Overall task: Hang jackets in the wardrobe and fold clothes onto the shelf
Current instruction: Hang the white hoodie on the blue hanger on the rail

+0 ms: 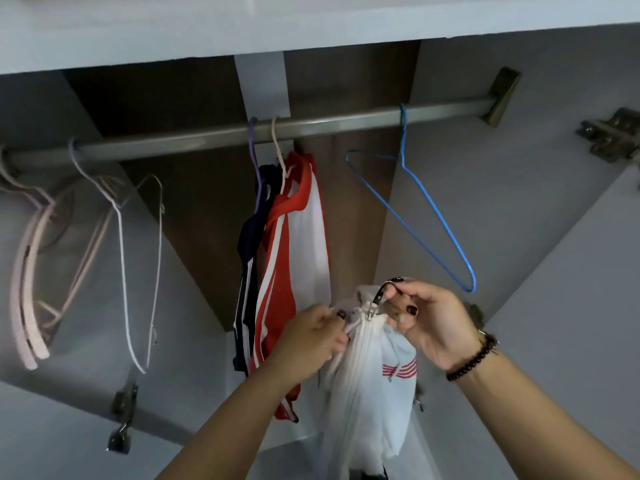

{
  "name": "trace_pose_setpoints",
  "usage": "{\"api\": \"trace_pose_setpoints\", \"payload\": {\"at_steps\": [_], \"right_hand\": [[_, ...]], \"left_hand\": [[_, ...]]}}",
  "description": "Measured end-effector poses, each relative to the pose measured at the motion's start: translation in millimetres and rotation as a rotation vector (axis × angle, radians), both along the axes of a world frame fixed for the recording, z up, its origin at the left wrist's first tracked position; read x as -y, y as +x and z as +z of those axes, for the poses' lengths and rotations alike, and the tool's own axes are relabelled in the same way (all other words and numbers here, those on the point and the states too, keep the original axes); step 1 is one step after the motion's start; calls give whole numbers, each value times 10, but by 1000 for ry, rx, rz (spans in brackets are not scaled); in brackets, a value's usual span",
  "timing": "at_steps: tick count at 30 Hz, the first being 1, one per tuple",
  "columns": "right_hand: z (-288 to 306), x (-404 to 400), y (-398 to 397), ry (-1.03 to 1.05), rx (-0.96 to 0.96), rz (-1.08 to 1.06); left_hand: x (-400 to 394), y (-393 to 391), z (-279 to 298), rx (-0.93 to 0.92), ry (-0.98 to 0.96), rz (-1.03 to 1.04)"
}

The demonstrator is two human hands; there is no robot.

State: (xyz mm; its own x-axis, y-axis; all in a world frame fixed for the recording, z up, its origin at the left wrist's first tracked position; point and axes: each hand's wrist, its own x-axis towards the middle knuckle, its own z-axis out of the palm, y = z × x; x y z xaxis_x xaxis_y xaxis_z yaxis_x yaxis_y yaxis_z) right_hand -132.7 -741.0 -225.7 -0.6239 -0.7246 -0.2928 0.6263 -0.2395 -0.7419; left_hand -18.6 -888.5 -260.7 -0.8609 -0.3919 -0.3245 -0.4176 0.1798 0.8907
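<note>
Beaded bracelet (pixel 471 357), door hinge (pixel 611 135)

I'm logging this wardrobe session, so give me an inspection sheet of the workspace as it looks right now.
Surface: wardrobe rail runs across under the top panel; no shelf plainly seen.
Job's things: white jacket held below the rail, zipper near the top; red and white jacket and dark jacket hang side by side on the rail.
Clutter: blue hanger hangs bare at the right; white hanger and pink hangers bare at the left.
Grips: left hand pinches the white jacket's collar; right hand pinches a dark hook at its top.
Cables: nothing seen.
Surroundings: door hinge at the right.
</note>
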Motion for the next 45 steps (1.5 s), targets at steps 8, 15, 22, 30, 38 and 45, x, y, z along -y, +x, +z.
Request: {"api": "trace_pose_setpoints", "payload": {"at_steps": [8, 15, 22, 30, 38, 45], "right_hand": [[231, -86, 240, -28, -256, 89], [-223, -222, 338, 55, -117, -140], [-553, -207, 270, 678, -448, -111], [-511, -36, 111, 814, -943, 92], [-848, -501, 19, 674, -269, -423], [-837, -584, -11, 638, -216, -599]], "left_hand": [[-9, -588, 18, 344, 324, 65], [-51, -512, -264, 1, 732, 353], [-174, -322, -195, -172, 956, 360], [-24, -284, 17, -112, 725, 86], [280, -189, -251, 148, -88, 36], [289, -286, -449, 436, -597, 3]]}}
